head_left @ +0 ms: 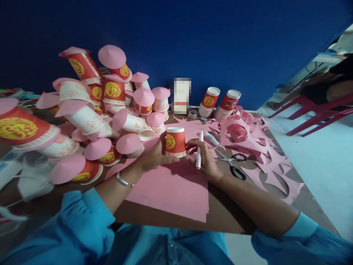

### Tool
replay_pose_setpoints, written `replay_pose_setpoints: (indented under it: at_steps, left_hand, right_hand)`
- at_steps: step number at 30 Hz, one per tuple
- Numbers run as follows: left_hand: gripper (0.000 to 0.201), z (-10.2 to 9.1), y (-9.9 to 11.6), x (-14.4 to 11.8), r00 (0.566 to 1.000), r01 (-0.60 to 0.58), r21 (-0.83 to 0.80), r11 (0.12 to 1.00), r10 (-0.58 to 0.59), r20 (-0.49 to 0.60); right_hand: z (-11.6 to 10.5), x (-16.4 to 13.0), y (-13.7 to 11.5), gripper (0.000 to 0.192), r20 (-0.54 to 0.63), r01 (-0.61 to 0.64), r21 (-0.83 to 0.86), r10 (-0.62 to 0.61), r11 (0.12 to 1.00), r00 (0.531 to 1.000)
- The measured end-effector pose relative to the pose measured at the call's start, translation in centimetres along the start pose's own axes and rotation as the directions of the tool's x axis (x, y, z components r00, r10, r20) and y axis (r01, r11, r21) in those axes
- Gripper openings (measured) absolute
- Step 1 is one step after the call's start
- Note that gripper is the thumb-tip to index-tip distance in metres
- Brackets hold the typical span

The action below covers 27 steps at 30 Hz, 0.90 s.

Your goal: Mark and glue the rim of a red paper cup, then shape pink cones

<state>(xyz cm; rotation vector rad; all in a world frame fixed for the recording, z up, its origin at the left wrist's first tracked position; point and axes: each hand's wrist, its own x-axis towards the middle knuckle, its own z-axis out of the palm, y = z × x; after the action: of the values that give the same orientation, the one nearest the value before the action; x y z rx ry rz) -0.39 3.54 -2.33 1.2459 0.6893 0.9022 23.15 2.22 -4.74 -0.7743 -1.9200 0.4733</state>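
A red paper cup point(179, 142) with a yellow emblem is upside down in front of me, its white base on top. My left hand point(156, 152) wraps round the cup's left side, thumb along the lower rim. On the other side, my right hand point(205, 158) has a white marker point(199, 150) with a red end held between its fingers. Its fingertips come close to the cup's right side; whether they touch it I cannot tell. Pink paper sheets point(171, 191) lie under both hands.
Cups with pink paper cone tops point(110, 88) are piled at the left. Scissors point(231, 159), a glue bottle point(211, 139) and pink paper scraps point(256, 143) lie at the right. Two cup stacks point(209, 101) stand near the blue wall. A red stool point(317, 106) is beyond the table.
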Motion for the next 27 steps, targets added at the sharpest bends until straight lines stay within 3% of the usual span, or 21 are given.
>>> replay_pose_setpoints:
  at_steps: [3, 8, 20, 27]
  left_hand:
    - [0.086, -0.18, -0.15, 0.01, 0.998, -0.007, 0.013, 1.000, 0.008, -0.061]
    - [0.078, -0.66, -0.59, -0.04, 1.000, 0.029, 0.018, 0.999, -0.029, -0.010]
    - [0.079, -0.69, -0.53, -0.05, 0.999, -0.032, 0.062, 0.998, 0.033, -0.007]
    - [0.071, -0.16, -0.04, 0.04, 1.000, -0.001, -0.028, 1.000, 0.001, 0.012]
  right_hand:
    - [0.02, -0.08, 0.03, 0.040, -0.009, -0.025, 0.022, 0.025, 0.999, 1.000]
    - [0.11, -0.26, 0.05, 0.042, 0.004, -0.051, 0.046, 0.051, 0.998, 0.999]
    - [-0.09, -0.21, 0.09, 0.040, 0.009, -0.041, 0.019, 0.040, 0.999, 0.999]
    - [-0.75, -0.03, -0.37, 0.030, -0.043, -0.013, -0.019, 0.012, 1.000, 0.999]
